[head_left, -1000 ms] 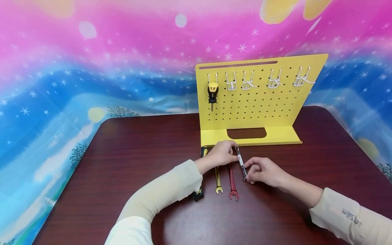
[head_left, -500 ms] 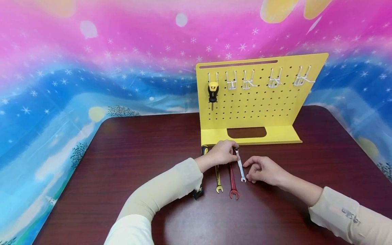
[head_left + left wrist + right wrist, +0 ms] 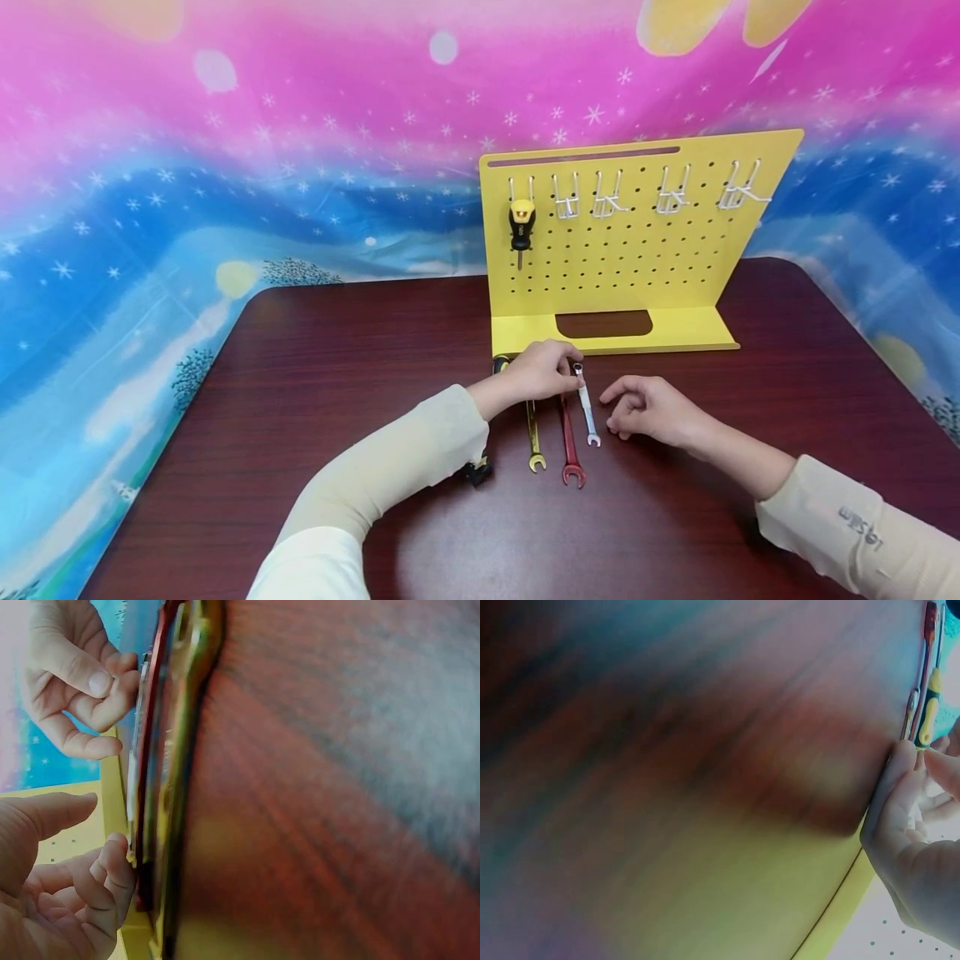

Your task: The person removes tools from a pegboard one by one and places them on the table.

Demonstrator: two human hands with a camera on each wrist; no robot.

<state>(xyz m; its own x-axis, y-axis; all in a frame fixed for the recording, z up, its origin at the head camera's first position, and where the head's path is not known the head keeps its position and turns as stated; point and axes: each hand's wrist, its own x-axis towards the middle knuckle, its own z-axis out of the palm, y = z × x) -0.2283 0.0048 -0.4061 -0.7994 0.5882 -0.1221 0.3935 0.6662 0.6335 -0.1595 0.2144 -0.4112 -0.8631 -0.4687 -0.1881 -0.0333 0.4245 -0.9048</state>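
A silver combination wrench (image 3: 588,410) with a white middle lies on the table, its ring end towards the pegboard. My left hand (image 3: 542,369) is at its upper part, thumb and fingers apart in the left wrist view; whether they touch it I cannot tell. My right hand (image 3: 654,410) hovers just right of the wrench, fingers loosely bent and holding nothing. Left of the silver wrench lie a red wrench (image 3: 571,442) and a gold wrench (image 3: 534,437), their upper parts hidden by the left hand. A yellow-and-black handled tool (image 3: 930,712) lies farther left, mostly under my left forearm.
A yellow pegboard (image 3: 600,267) stands at the table's back, just beyond the tools. A short yellow-and-black screwdriver (image 3: 521,227) hangs on its leftmost hook. Several white wire hooks (image 3: 673,196) stick out to the right. A patterned cloth (image 3: 360,167) hangs behind the dark table (image 3: 337,333).
The right fingers have come away from the silver wrench's lower end, which has shifted slightly left and now lies flat. The left hand has barely moved.
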